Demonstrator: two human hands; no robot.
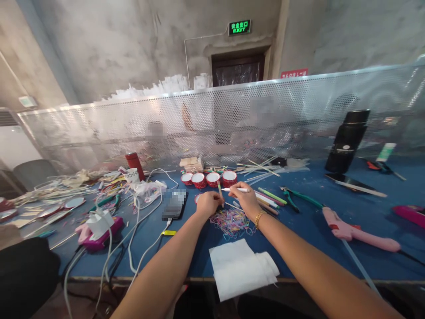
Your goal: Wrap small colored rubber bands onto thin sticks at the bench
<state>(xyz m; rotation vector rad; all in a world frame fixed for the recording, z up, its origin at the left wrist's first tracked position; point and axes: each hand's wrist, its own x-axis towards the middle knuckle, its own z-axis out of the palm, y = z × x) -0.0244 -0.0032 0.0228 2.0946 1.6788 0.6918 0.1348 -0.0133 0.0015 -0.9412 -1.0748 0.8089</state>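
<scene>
My left hand (208,204) is closed around a thin wooden stick (220,193), held upright over the table. In my right hand (245,197) is a white marker pen (236,189), its tip pointing left toward the stick. Just below both hands lies a pile of colourful rubber bands (232,223). Beyond them stand several small red drums with white tops (213,179), side by side. To the right of my right hand lie some more pens (270,198). A folded white cloth (242,268) rests at the table's front edge.
A smartphone (175,204) with a white cable lies left of my hands. To the right are green-handled pliers (292,198), a pink glue gun (358,232) and a black bottle (347,141). A purple power strip (101,235) sits at left. Behind the table runs a perforated metal screen (133,133).
</scene>
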